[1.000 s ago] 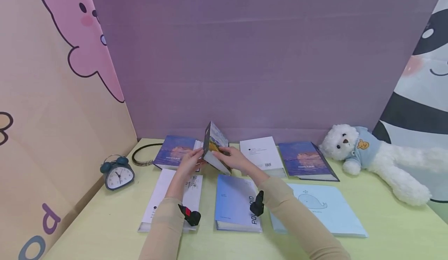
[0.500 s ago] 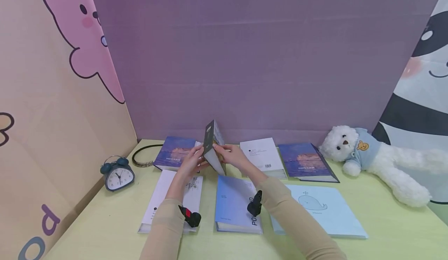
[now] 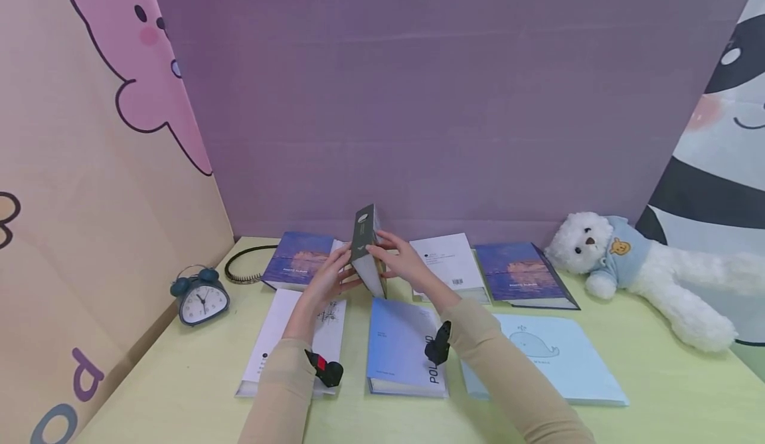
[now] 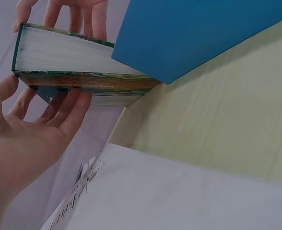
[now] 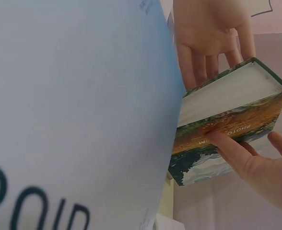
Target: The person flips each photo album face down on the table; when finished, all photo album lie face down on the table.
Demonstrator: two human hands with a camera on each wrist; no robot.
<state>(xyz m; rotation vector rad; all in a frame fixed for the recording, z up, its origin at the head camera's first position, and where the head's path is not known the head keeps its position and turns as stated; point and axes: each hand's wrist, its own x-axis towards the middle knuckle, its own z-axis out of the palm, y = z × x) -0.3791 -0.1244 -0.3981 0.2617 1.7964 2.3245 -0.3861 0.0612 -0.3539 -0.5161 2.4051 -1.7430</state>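
Observation:
Both hands hold a thick photo album [image 3: 364, 231] upright at the back middle of the table, its dark green spine turned up toward the head camera. In the right wrist view the album [image 5: 234, 108] shows white page edges and a painted cover in orange, green and white. My left hand [image 3: 325, 278] grips its left side, fingers spread along the cover in the left wrist view. On the opposite side my right hand [image 3: 402, 259] holds it, thumb near the spine. A blue POLAROID album [image 3: 400, 348] lies just in front.
Purple photo albums [image 3: 301, 258] [image 3: 522, 271] and a white one [image 3: 449, 265] lie along the back. Another white album [image 3: 269, 338] is under the left forearm, a pale blue whale album [image 3: 556, 358] at right. An alarm clock [image 3: 204, 301], hairband [image 3: 239, 265] and plush bear [image 3: 633, 258] flank them.
The album has turned in the hands, so its spine now faces the head camera more and the painted cover has swung out of sight. The right hand's fingers have shifted up along it.

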